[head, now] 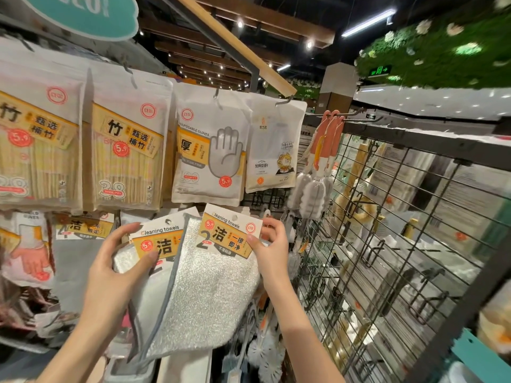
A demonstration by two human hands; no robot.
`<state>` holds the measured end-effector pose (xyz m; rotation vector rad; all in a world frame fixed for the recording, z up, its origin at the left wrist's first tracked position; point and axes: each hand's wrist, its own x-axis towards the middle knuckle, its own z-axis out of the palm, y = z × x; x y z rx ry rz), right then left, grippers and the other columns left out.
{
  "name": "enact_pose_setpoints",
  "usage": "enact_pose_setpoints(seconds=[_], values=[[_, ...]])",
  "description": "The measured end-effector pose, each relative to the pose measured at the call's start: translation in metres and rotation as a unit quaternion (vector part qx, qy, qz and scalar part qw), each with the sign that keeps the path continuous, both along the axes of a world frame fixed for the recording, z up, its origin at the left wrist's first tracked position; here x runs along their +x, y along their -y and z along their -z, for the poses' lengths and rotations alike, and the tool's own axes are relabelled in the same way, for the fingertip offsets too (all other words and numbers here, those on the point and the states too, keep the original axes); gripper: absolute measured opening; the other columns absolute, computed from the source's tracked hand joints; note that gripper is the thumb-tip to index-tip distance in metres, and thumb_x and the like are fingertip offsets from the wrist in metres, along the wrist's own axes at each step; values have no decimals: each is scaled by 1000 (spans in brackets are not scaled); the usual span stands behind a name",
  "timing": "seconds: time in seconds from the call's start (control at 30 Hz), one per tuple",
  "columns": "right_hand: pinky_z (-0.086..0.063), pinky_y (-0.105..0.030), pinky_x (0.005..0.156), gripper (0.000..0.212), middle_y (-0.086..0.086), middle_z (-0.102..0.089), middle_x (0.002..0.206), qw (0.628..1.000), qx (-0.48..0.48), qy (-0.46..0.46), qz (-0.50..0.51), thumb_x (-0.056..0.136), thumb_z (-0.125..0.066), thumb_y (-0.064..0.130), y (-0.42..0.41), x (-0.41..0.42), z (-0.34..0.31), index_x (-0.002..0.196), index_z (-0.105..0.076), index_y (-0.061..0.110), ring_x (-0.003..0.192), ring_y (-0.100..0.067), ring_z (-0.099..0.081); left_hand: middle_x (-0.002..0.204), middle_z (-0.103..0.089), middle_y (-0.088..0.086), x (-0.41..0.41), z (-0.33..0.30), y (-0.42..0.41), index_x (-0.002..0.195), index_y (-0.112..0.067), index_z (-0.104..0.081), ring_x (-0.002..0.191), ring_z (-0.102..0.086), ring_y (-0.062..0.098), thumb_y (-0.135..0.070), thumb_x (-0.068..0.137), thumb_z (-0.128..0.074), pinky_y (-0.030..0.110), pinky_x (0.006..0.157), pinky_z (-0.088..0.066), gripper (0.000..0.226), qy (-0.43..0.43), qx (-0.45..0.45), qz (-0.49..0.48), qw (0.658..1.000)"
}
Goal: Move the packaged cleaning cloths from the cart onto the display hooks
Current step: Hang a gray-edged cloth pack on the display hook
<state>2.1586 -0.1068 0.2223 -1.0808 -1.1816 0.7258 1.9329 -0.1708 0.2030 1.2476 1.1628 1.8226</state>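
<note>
While the left hand point(116, 261) pinched one carded towel pack point(157, 244), the right hand point(272, 244) gripped another fluffy grey cloth point(210, 286), its lower edge hidden.

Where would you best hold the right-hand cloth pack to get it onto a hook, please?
Probably by the card header, pinched from its right edge below the hang hole, as the right hand does. The card is stiff; the cloth below hangs limp.

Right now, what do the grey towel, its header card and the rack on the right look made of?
Grey-edged fluffy cleaning towel: looks like looped microfibre, matte, fuzzy pile. Orange-and-white header card: printed cardboard, slight sheen, punched hang hole. Dark wire grid rack: probably coated metal, thin rigid rods.
</note>
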Motion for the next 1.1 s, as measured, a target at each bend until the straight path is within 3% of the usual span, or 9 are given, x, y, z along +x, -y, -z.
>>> enact_pose_setpoints(seconds=[0.17,0.3,0.37,0.53,0.67,0.8,1.0,1.1], values=[[-55,-22,63,39,-4,-64,97,999,-15,-30,33,83,-62,-6,-7,12,6,108,-48,20,89,-18,-65,121,-60,5,-4,-2,-3,105,-46,-59,109,-60,32,-8,80,-71,24,66,-58,47,7,9,7,1000],[-57,-34,72,39,-7,-65,98,998,-25,-33,42,83,-63,-5,-15,14,16,112,-50,16,95,-24,-65,123,-56,7,-4,-8,1,113,-31,-59,114,-53,24,-1,81,-68,2,57,-46,44,-7,22,-20,1000],[-56,-25,65,38,-5,-65,96,998,-24,-30,50,83,-63,-5,-17,16,16,112,-50,17,94,-23,-65,125,-54,6,-3,-11,4,118,-21,-57,115,-49,17,1,82,-66,-1,58,-43,44,-11,26,-25,999],[-48,-10,50,35,-2,-63,96,997,-33,-19,66,85,-61,-4,-26,19,14,113,-51,15,90,-19,-64,126,-54,5,-11,-12,3,119,-24,-57,110,-56,8,1,82,-66,2,58,-46,46,14,32,-11,999],[-54,-16,58,35,-6,-63,101,997,-34,-9,70,85,-61,-4,-37,20,18,108,-50,20,94,-17,-64,126,-55,7,-13,-8,-1,119,-26,-57,112,-57,27,2,82,-66,6,57,-49,48,21,30,-11,999],[-58,-32,71,37,-7,-63,101,998,-38,-15,55,84,-61,-6,-50,15,25,106,-51,23,96,-21,-64,123,-55,7,-14,-6,-5,118,-28,-57,114,-55,32,2,82,-66,6,57,-49,48,28,26,-20,999],[-53,-19,63,38,-6,-60,107,998,-51,-7,48,85,-58,-6,-60,7,30,108,-49,23,94,-13,-61,110,-56,-10,-19,-2,-7,115,-33,-58,110,-59,33,0,81,-68,12,61,-54,48,39,18,-24,999],[-51,-18,62,38,-5,-59,107,997,-51,-8,49,85,-58,-6,-65,6,32,108,-49,23,94,-12,-60,113,-57,-15,-22,-1,-7,112,-41,-58,111,-59,32,-3,81,-70,29,73,-56,50,27,12,-27,999]])
